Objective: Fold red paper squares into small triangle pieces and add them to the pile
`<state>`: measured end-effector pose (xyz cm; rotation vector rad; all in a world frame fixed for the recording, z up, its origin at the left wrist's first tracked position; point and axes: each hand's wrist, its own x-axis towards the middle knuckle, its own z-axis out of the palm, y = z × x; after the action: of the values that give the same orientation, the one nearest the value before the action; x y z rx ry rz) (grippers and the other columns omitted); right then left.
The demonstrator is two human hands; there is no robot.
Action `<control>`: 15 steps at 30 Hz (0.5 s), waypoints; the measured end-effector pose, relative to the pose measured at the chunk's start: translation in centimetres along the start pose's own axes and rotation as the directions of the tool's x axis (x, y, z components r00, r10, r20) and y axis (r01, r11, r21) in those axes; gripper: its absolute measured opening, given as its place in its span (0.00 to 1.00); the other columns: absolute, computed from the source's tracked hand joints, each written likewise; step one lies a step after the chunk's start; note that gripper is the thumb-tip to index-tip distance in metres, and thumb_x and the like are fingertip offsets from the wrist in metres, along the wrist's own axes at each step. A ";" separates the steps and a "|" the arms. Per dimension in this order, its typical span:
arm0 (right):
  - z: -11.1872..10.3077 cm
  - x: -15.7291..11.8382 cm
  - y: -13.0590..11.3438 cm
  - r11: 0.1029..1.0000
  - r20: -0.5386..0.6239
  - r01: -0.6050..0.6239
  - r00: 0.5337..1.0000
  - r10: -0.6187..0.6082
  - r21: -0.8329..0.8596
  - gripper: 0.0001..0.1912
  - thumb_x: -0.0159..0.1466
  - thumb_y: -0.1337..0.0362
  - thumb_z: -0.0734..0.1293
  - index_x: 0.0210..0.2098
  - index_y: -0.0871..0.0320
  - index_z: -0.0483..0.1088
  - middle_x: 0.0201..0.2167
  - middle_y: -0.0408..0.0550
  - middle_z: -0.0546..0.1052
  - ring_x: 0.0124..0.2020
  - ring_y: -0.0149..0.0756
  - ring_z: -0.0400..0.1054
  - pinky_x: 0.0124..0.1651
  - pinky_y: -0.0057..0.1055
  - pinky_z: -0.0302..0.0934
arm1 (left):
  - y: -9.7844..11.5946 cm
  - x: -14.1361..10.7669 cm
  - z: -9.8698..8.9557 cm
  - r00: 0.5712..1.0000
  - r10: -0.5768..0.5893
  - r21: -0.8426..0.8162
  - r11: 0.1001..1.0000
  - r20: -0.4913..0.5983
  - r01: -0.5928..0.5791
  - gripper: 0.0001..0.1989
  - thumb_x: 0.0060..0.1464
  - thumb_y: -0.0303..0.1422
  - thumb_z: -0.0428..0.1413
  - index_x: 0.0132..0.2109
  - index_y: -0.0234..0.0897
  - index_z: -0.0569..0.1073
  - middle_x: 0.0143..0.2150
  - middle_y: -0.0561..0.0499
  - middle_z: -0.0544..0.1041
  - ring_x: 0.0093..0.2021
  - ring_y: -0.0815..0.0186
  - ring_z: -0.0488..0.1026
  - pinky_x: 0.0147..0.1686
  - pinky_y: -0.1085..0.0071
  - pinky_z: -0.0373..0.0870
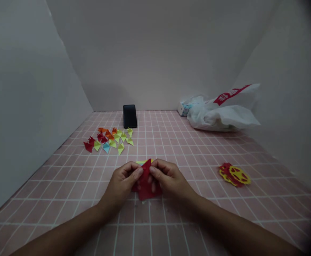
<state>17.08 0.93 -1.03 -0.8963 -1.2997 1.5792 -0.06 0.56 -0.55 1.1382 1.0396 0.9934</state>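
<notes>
Between my two hands is a piece of red paper [147,179], folded so that a point sticks up at its top. My left hand [125,177] pinches its left edge between thumb and fingers. On the other side, my right hand [168,176] pinches it near the top right. Below the fingers lies more red paper; whether it is the same sheet I cannot tell. Behind the hands a strip of yellow and light-coloured paper [141,162] peeks out, mostly hidden.
Several small folded paper pieces [110,138] in red, orange, yellow and blue stand at the back left. A black phone [130,116] leans behind them. Red and yellow paper cut-outs [235,175] lie at the right. A white plastic bag [219,115] and a small box [183,108] sit at the back right.
</notes>
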 end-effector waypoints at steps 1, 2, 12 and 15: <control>0.0 0.0 0.0 1.000 0.011 -0.004 1.000 0.003 0.020 0.12 0.64 0.56 0.67 0.31 0.58 0.68 0.22 0.40 0.72 0.19 0.26 0.66 0.24 0.24 0.59 | 0.0 0.0 0.0 1.000 -0.017 -0.029 0.999 -0.004 0.017 0.16 0.53 0.44 0.62 0.32 0.34 0.71 0.23 0.57 0.70 0.22 0.74 0.63 0.24 0.77 0.61; 0.0 0.1 0.0 0.999 0.021 -0.009 1.000 0.008 0.037 0.12 0.64 0.55 0.67 0.32 0.59 0.68 0.23 0.40 0.73 0.19 0.26 0.66 0.24 0.24 0.59 | -0.1 0.0 0.1 0.999 -0.038 -0.059 0.998 -0.005 0.038 0.16 0.53 0.44 0.62 0.32 0.34 0.71 0.21 0.58 0.69 0.20 0.75 0.61 0.22 0.78 0.59; -0.2 0.2 0.3 0.993 0.054 -0.036 0.998 0.030 0.110 0.15 0.62 0.52 0.70 0.35 0.59 0.69 0.23 0.40 0.74 0.19 0.25 0.67 0.24 0.25 0.59 | -0.3 -0.1 0.3 0.987 -0.130 -0.165 0.976 0.094 0.144 0.18 0.53 0.46 0.62 0.33 0.35 0.71 0.18 0.59 0.66 0.17 0.77 0.56 0.19 0.80 0.52; -0.2 0.2 0.2 0.994 0.050 -0.053 0.998 0.048 0.098 0.15 0.61 0.53 0.70 0.34 0.59 0.68 0.21 0.40 0.74 0.19 0.25 0.66 0.24 0.24 0.58 | -0.3 -0.2 0.4 0.982 -0.156 -0.140 0.975 0.111 0.170 0.18 0.52 0.47 0.63 0.33 0.35 0.70 0.20 0.58 0.68 0.18 0.76 0.58 0.19 0.80 0.54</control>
<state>17.16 1.13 -1.28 -0.8396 -1.2288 1.6987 0.27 0.25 -0.83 0.9545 0.9471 0.8601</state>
